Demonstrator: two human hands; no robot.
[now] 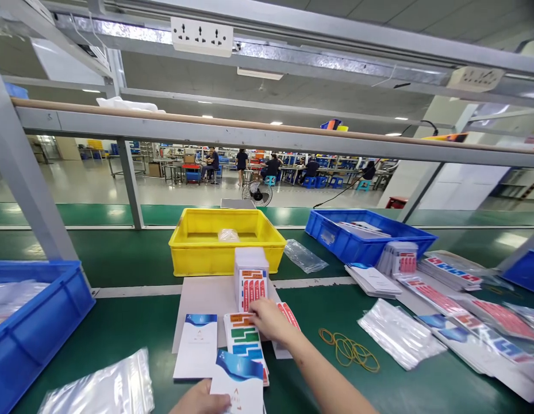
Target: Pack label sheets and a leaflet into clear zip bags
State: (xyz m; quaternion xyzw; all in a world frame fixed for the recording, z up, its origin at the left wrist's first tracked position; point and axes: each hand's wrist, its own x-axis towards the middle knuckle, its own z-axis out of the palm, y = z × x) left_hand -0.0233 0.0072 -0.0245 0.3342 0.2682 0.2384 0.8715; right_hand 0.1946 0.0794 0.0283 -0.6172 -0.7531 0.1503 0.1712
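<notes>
At the green workbench (133, 322), the left hand (200, 399) grips a blue-and-white printed card (238, 382) by its near left edge, apparently leaving its face clear, while the curled right hand (269, 320), grip unclear, meets red-patterned cards (252, 287) grouped centrally, likely for easy reach.

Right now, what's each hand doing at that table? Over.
Left hand holds blue-and-white card. Right hand at red-printed stack, grip unclear. Yellow bin just beyond.

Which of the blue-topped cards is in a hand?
The nearest card, at the picture's bottom edge: the left hand grips its side. The card to its left and those at right have no hand on them.
</notes>
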